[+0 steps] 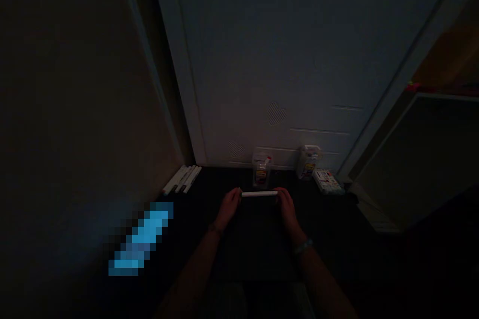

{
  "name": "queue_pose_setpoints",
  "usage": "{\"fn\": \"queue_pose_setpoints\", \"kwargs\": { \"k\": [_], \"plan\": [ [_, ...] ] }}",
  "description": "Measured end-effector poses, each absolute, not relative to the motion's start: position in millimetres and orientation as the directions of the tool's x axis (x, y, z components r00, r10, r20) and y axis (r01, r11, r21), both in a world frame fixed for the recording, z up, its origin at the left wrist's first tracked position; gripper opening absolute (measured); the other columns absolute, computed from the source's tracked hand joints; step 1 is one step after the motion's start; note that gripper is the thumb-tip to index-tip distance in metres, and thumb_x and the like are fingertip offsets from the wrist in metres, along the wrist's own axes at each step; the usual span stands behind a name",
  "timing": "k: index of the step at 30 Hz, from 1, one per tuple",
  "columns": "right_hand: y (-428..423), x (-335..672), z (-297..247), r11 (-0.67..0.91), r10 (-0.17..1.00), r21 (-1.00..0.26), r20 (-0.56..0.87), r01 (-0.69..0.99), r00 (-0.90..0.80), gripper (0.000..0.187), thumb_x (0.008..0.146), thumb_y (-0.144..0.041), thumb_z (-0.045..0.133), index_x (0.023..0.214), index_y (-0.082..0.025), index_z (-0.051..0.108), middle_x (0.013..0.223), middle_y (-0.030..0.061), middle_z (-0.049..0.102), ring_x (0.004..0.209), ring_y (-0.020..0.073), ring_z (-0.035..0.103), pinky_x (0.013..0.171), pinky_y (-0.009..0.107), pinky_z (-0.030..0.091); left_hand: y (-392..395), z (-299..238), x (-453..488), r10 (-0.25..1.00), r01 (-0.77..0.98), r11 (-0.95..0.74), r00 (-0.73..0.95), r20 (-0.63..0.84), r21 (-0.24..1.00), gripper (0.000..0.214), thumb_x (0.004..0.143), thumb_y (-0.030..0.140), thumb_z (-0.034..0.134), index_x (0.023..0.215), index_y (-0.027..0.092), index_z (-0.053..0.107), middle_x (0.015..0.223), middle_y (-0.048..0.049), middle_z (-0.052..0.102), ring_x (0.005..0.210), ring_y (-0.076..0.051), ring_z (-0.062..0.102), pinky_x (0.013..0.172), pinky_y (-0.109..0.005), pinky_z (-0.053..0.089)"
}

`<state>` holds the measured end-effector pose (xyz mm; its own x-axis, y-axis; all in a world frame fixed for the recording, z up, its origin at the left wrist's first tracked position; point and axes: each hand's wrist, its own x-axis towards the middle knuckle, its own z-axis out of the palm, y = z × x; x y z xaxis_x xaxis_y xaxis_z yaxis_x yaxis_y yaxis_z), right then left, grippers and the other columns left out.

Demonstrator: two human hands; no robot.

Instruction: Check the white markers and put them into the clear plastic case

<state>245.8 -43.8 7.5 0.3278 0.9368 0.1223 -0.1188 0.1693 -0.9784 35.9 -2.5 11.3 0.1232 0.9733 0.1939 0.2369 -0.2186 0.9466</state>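
The scene is very dark. A thin white stick-like marker (260, 193) lies level between my two hands over a dark surface. My left hand (227, 209) pinches its left end and my right hand (287, 208) pinches its right end. A band shows on my right wrist. Several more white markers (183, 179) lie side by side at the left, by the wall.
Two clear plastic tubs (262, 168) (309, 161) stand at the foot of a white door (284, 60). A flat pack of markers (328, 181) lies to their right. A glowing blue pixelated patch (140, 239) sits at the lower left. A framed panel (419, 159) leans at the right.
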Motion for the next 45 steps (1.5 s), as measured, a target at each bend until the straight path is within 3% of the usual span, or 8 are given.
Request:
{"fn": "queue_pose_setpoints", "kwargs": {
  "k": [7,23,33,45],
  "plan": [
    [-42.1,246.1,6.9,0.161,0.927,-0.972,0.091,-0.169,0.364,0.028,0.076,-0.045,0.051,0.089,-0.023,0.061,0.062,-0.0032,0.049,0.056,0.0118,0.043,0.051,0.022,0.033,-3.6,13.9,37.5,0.977,0.125,-0.194,0.119,0.179,0.973,0.043,0.081,0.055,0.038,0.078,0.017,0.057,0.061,0.0022,0.050,0.054,-0.011,0.044,0.053,-0.022,0.035],
    [-44.4,243.6,10.6,0.154,0.942,-0.980,0.108,-0.126,0.317,0.033,0.076,-0.049,0.049,0.092,-0.021,0.060,0.063,-0.0017,0.051,0.059,0.0132,0.048,0.055,0.024,0.037,-6.1,16.8,40.3,0.980,0.175,-0.184,0.111,0.166,0.967,0.054,0.078,0.066,0.032,0.068,0.018,0.054,0.059,0.0000,0.052,0.056,-0.013,0.047,0.056,-0.024,0.038],
    [-47.1,243.3,13.9,0.167,0.953,-0.978,0.129,-0.122,0.275,0.034,0.076,-0.049,0.052,0.094,-0.021,0.060,0.067,-0.0008,0.057,0.061,0.0135,0.051,0.057,0.024,0.039,-5.9,16.5,38.4,0.963,0.207,-0.255,0.143,0.229,0.945,0.043,0.081,0.057,0.038,0.071,0.018,0.055,0.062,0.0011,0.052,0.059,-0.012,0.047,0.057,-0.022,0.038],
    [-45.6,242.1,14.6,0.152,0.955,-0.986,0.131,-0.063,0.266,0.036,0.075,-0.051,0.051,0.092,-0.021,0.061,0.064,-0.0006,0.056,0.059,0.0136,0.051,0.055,0.024,0.038,-7.6,24.4,36.4,0.966,0.177,-0.249,0.115,0.231,0.952,0.046,0.081,0.050,0.039,0.103,0.017,0.062,0.067,0.0003,0.053,0.060,-0.012,0.047,0.058,-0.022,0.037]
  ]
}}
